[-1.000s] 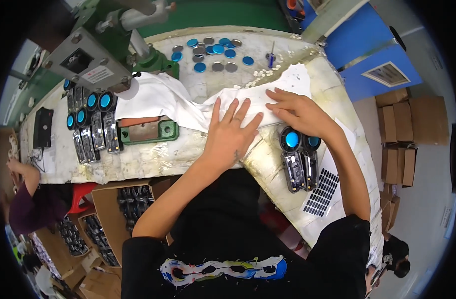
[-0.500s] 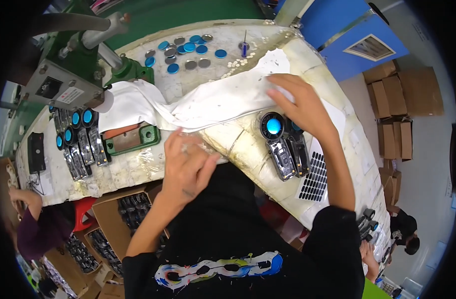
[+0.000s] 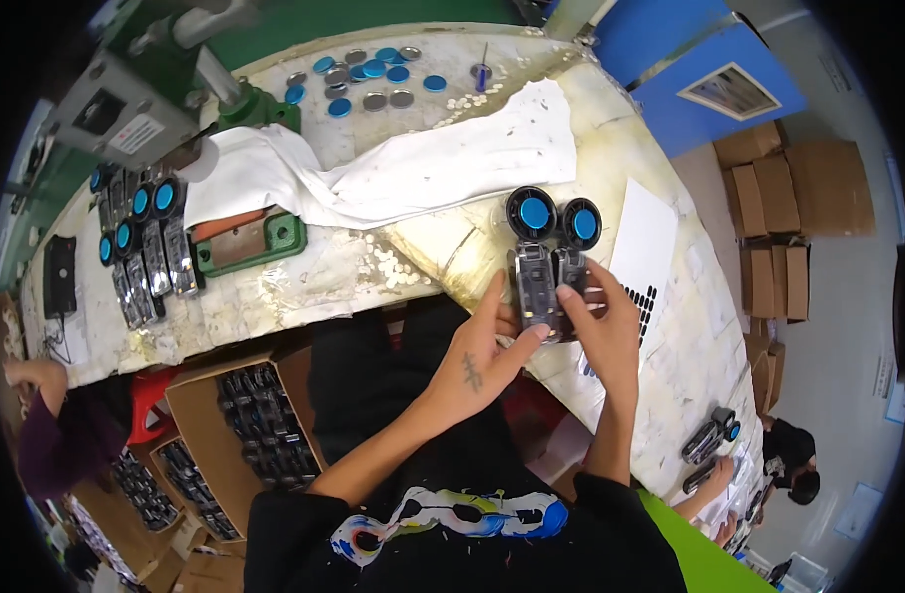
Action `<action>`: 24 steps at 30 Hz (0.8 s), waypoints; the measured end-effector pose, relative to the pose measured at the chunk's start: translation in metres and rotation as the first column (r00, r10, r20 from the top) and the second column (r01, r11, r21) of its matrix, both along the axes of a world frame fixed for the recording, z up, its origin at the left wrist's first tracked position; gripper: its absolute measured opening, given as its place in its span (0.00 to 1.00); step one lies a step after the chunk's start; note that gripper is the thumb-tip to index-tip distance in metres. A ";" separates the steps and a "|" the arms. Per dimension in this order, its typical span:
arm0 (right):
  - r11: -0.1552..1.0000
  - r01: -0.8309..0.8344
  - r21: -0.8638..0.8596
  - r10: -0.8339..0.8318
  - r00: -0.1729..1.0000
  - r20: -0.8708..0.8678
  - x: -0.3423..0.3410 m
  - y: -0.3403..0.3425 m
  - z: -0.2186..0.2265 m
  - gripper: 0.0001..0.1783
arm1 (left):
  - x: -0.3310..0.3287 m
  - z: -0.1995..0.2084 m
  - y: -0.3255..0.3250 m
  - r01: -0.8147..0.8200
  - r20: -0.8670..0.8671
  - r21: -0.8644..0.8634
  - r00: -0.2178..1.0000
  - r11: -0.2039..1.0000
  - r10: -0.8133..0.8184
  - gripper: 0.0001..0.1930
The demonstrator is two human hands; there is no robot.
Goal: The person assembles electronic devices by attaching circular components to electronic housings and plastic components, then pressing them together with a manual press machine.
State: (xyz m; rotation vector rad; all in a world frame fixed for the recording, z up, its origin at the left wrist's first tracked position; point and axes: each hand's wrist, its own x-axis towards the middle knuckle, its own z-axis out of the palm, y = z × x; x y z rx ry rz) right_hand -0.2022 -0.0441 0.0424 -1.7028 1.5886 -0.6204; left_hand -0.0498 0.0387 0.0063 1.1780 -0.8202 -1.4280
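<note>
Two black handheld devices, each with a round head bearing a blue disc, lie side by side on the worktable. My left hand (image 3: 487, 358) is closed round the lower body of the left device (image 3: 536, 282), its thumb at the bottom end. My right hand (image 3: 608, 324) grips the right device (image 3: 582, 225), thumb on its front and fingers along its outer side. Beyond them a white cloth (image 3: 443, 173) stretches across the table, its left part bunched over a green metal base (image 3: 287, 233). A white sheet (image 3: 648, 232) with black oval stickers lies beside my right hand, partly covered by it.
A green press (image 3: 250, 111) stands at the far left, with several similar devices (image 3: 156, 242) beside it. Blue and silver discs (image 3: 373, 69) and a screwdriver (image 3: 481, 77) lie at the back. Boxes of devices (image 3: 265, 420) stand below left. Other people's hands (image 3: 709, 486) are at right and left.
My right hand has left the cloth's right end and come down to the right device. My left hand has moved right from the near table edge onto the left device.
</note>
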 end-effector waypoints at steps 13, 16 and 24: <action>0.972 0.017 -0.234 -0.033 0.997 -0.067 0.013 -0.013 0.004 0.24 | 0.087 0.051 0.058 0.034 -0.731 0.138 0.678 0.990 0.079 0.23; 0.955 0.061 -0.289 -0.089 0.992 -0.085 0.021 -0.024 0.020 0.23 | 0.106 0.066 0.075 -0.051 -0.723 0.135 0.678 0.990 0.133 0.26; 0.903 -0.116 -0.415 0.083 0.992 -0.097 0.074 -0.042 0.062 0.22 | 0.123 0.094 0.094 -0.362 -0.149 0.078 0.917 0.929 0.370 0.44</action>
